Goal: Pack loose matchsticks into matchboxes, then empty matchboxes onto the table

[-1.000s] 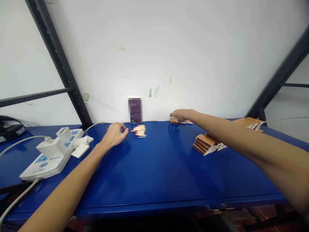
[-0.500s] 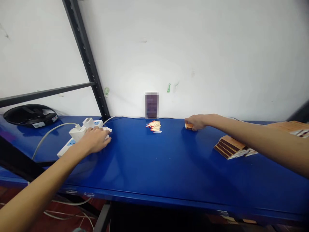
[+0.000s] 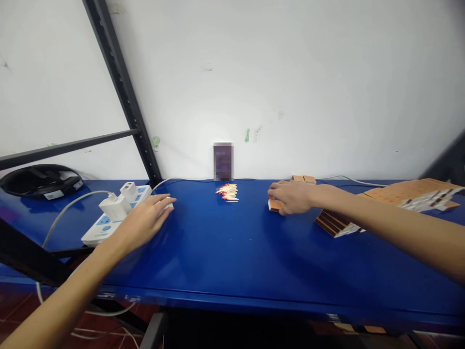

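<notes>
blue desk point(image 3: 225, 252) under a white wall, both hands out over it.

head view: the right hand point(image 3: 290, 198) has its fingers point(image 3: 273, 193) curled over a small orange matchbox point(image 3: 273, 205) that rests on the desk beneath them; a loose grip could let it slip or tip. the left hand point(image 3: 145, 220) lies flat with fingers spread, holding nothing, touching a white piece beside the power strip point(image 3: 109, 218), where a careless nudge might drag its cable. loose matches point(image 3: 227, 192) lie between the two hands, easily scattered, and stacked matchboxes point(image 3: 336, 224) just right of the right fingers could topple if the forearm brushes them.
</notes>
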`<state>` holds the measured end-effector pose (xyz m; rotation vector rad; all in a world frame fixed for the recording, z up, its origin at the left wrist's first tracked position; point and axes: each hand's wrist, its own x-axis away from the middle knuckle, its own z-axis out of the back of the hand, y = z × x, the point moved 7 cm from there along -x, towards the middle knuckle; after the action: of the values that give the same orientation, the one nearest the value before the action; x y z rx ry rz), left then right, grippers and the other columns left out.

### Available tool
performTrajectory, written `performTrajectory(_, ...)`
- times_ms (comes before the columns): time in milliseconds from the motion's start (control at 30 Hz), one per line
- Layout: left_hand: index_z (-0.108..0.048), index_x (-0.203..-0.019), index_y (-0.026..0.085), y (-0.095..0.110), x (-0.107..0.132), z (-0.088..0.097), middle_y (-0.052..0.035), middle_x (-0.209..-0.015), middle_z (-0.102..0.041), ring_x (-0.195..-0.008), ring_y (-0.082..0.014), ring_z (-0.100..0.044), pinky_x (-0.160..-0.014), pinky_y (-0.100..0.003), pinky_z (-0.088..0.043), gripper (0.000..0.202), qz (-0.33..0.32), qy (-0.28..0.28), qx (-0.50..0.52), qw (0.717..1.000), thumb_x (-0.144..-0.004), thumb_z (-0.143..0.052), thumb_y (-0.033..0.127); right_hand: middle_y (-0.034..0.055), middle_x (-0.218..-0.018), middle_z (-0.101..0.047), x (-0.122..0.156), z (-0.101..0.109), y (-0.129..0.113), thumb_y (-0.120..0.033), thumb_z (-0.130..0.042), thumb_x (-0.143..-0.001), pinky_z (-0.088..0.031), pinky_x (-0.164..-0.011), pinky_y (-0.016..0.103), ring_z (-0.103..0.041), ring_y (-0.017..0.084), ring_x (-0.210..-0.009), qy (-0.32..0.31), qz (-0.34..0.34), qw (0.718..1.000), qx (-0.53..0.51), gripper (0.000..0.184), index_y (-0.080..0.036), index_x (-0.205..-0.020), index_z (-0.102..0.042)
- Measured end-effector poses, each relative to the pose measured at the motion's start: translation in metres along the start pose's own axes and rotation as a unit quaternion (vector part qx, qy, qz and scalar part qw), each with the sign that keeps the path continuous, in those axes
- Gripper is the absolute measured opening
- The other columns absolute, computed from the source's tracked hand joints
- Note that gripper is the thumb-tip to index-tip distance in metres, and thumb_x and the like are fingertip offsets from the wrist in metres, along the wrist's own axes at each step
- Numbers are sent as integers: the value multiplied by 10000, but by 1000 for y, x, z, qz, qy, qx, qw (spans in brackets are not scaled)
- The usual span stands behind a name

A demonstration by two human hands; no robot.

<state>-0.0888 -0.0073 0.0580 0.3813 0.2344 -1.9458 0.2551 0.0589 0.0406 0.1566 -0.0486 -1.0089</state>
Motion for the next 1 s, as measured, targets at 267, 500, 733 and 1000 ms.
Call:
performTrajectory(267, -625, -1008, 169, 72, -12, -11, -65, -1048, -690, -930, -205, -646, -835, -331, -521, 321, 12, -39, 432, 901, -845, -576, 441, 133, -1038, -632, -9, 12, -39, -138, -653, -619, -430, -788, 430, -600, 318, -958, -34, -11, 997, 69, 288, -173, -904, -650)
performTrajectory(500, -635, -972, 193, 136, 1, -42, -40, -1020, -670, -918, -183, -615, -906, -332, -467, 251, -164, -134, 370, 905, -740, -693, 269, 83, -1043, -612, -48, 8, -74, -345, -554, -823, -383, -646, 281, -592, 220, -875, 65, 6, 996, -67, 255, -199, -1029, -588)
performTrajectory(733, -635, -1016, 188, 116, -48, -39, -40, -1035, -679, -902, -172, -624, -821, -297, -487, 251, -127, -85, 393, 907, -866, -549, 370, 111, -1024, -600, -57, -30, -70, -269, -374, -967, -388, -764, 294, -569, 207, -922, 119, -21, 990, -69, 227, -166, -1029, -567)
performTrajectory(1000, -663, -906, 164, 81, -115, -69, -36, -842, -696, -733, -160, -612, -697, -270, -450, 234, -61, 61, 248, 965, -876, -453, 263, 129, -1004, -578, -63, -35, -72, -223, -331, -983, -394, -740, 294, -566, 188, -818, 146, -37, 984, -91, 245, -135, -1016, -558)
